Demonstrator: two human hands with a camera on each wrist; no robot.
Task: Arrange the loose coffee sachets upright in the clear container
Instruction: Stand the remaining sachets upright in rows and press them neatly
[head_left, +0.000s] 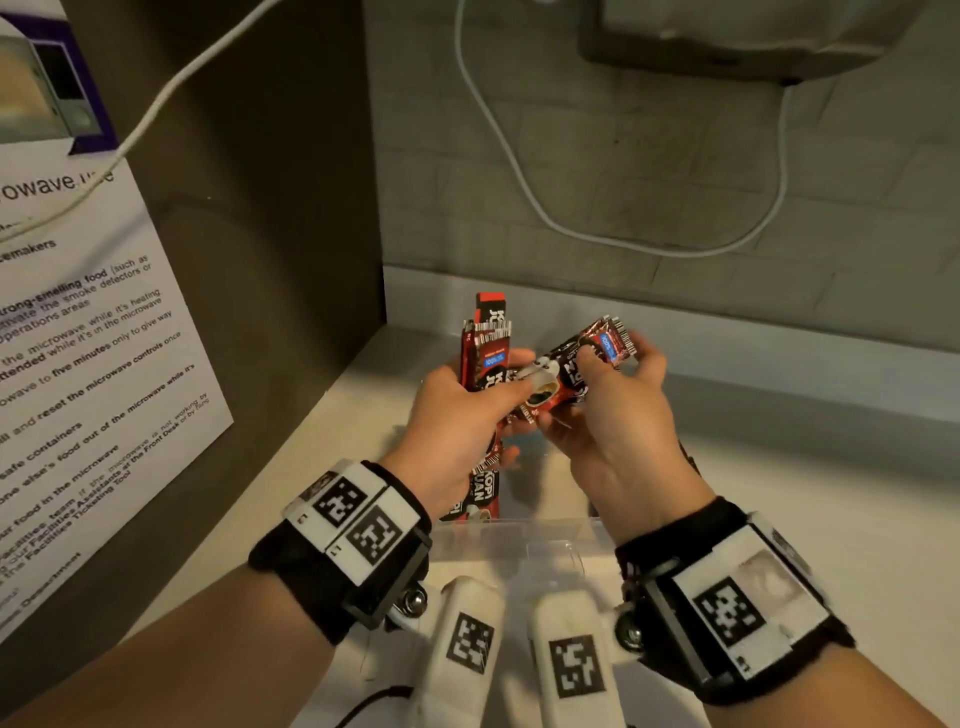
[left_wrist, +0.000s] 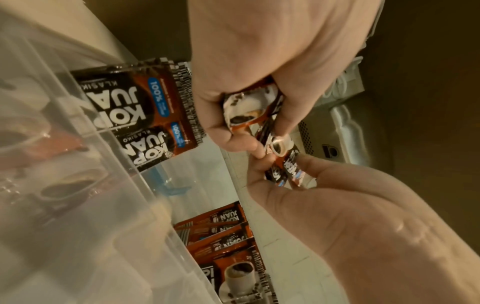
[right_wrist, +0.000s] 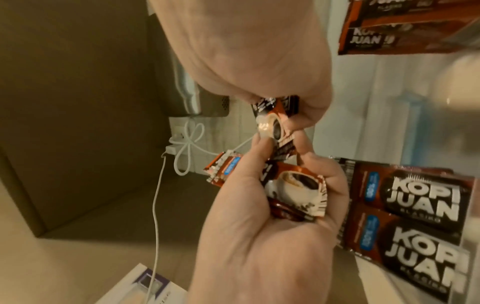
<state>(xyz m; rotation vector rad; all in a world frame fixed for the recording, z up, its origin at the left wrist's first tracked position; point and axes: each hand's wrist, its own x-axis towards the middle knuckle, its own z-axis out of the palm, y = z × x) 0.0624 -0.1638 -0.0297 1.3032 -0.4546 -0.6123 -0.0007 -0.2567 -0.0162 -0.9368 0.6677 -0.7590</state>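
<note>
My left hand and right hand meet above the clear container, fingertips touching. The left hand pinches a small bundle of red-and-black coffee sachets. In the right hand lie crumpled sachets printed with a white cup, their blue-labelled ends pointing away. A strip of sachets stands upright behind the left hand, at the container's left end. More sachets lie lower down; I cannot tell whether they are inside the container.
The container sits on a pale counter in a corner. A dark panel with a printed notice closes the left side. On the tiled back wall hang a white cable and an appliance. Two white tagged bars lie at the near edge.
</note>
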